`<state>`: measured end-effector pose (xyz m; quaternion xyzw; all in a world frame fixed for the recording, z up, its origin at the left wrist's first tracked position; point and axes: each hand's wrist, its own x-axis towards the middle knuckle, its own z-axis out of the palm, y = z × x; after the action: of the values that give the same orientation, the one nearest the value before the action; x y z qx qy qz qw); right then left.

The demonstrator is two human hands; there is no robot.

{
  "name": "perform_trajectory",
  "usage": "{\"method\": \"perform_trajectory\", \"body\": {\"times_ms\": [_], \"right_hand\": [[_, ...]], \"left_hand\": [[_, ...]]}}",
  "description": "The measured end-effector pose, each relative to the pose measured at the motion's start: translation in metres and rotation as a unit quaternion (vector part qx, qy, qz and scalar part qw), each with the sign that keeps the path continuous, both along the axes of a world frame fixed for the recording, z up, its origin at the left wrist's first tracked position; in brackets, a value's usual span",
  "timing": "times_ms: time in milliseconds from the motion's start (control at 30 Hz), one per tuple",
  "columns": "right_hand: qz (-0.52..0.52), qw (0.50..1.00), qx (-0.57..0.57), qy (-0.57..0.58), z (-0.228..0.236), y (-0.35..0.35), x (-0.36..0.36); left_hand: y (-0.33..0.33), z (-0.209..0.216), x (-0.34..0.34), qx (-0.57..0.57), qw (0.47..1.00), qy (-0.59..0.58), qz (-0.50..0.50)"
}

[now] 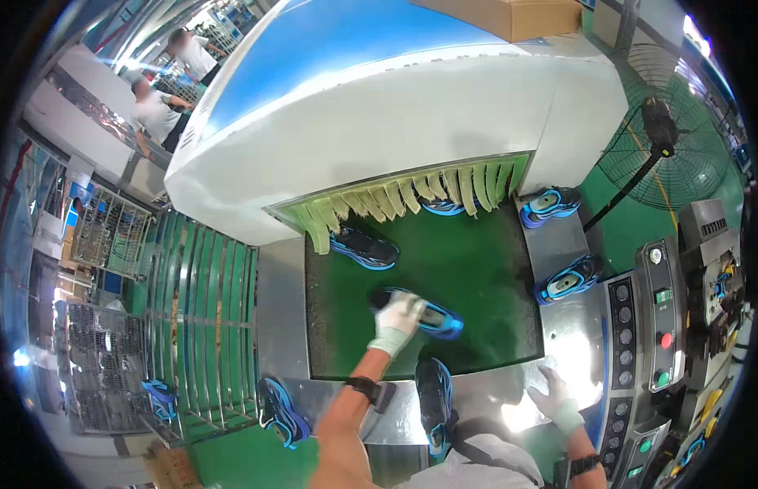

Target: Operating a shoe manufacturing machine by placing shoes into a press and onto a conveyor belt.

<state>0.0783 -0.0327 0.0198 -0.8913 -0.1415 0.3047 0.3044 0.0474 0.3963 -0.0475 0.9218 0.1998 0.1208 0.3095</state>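
Note:
My left hand [399,320], in a white glove, is closed over a dark shoe with bright blue parts [444,322] above the green conveyor belt [485,277]. My fingers hide the middle of that shoe. At the right, over the shiny metal ledge [481,391], my gloved right hand [555,399] has its fingers spread and holds nothing. Between my hands, a black and blue shoe [434,399] lies across the near ledge. Farther in, another black shoe [364,247] rests on the belt by the curtain, and one more shoe [442,207] is partly hidden under the strips.
Green strips [395,200] hang across the opening of a large white and blue machine [395,114]. Two shoes, one of them [569,279] nearer, stand on the right ledge beside a control panel [664,318]. A shoe [281,414] sits front left, near a metal rack [204,326]. A fan [660,126] stands right.

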Motion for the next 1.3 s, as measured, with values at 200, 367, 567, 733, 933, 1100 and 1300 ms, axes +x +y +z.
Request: {"method": "perform_trajectory", "body": {"times_ms": [200, 367, 567, 733, 933, 1100, 1300], "right_hand": [[0.002, 0.997, -0.075, -0.031, -0.014, 0.036, -0.015], [-0.228, 0.96, 0.024, -0.162, 0.068, -0.09, -0.064], [-0.572, 0.751, 0.317, -0.088, 0.141, -0.222, -0.16], [-0.742, 0.535, 0.402, -0.036, 0.144, -0.307, -0.263], [-0.763, 0.37, 0.482, -0.219, 0.126, -0.356, -0.349], [-0.763, 0.307, 0.475, -0.313, 0.126, -0.371, -0.373], [-0.816, 0.24, 0.427, -0.309, 0.132, -0.356, -0.396]], "left_hand": [[-0.215, 0.056, 0.012, -0.142, 0.936, 0.035, -0.321], [-0.364, 0.134, 0.026, -0.236, 0.829, -0.063, -0.503], [-0.515, 0.25, 0.038, -0.34, 0.648, -0.025, -0.682], [-0.649, 0.26, 0.041, -0.31, 0.672, -0.09, -0.667], [-0.844, 0.207, 0.008, -0.26, 0.646, 0.058, -0.716], [-0.999, 0.126, -0.001, -0.062, 0.736, -0.003, -0.674], [-1.082, 0.056, 0.016, -0.009, 0.78, -0.064, -0.623]]}}
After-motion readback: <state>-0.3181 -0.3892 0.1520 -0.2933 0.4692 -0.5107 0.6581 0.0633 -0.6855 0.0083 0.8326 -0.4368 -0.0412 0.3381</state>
